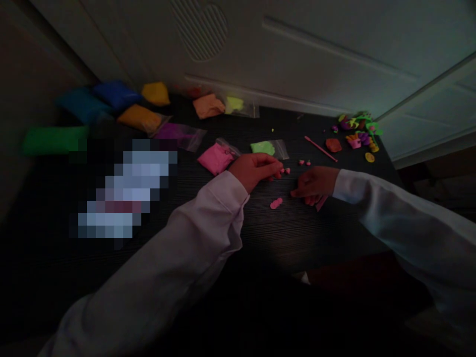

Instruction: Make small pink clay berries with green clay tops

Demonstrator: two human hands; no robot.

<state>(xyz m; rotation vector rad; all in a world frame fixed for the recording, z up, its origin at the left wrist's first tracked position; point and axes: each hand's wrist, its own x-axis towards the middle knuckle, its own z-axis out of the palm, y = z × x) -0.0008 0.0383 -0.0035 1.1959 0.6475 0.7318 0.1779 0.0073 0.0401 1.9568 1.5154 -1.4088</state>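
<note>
My left hand (256,171) is closed, thumb and fingers pinched together; what they hold, if anything, I cannot make out. Right by its fingertips are tiny pink clay pieces (287,171). My right hand (315,183) is curled around a pink modelling tool (322,203), whose flat end sticks out below the palm. Between and below the hands, overlapping flat pink clay discs (276,203) lie on the dark table (256,233). Two more little pink clay bits (305,162) rest just beyond my right hand.
Bags of pink clay (215,157) and light green clay (263,148) lie beyond my left hand. Other coloured clay packs (139,118) fill the back left. Another pink tool (320,148), a red-brown lump (333,145) and finished clay figures (359,131) stand back right. A blurred-out patch (126,188) is left.
</note>
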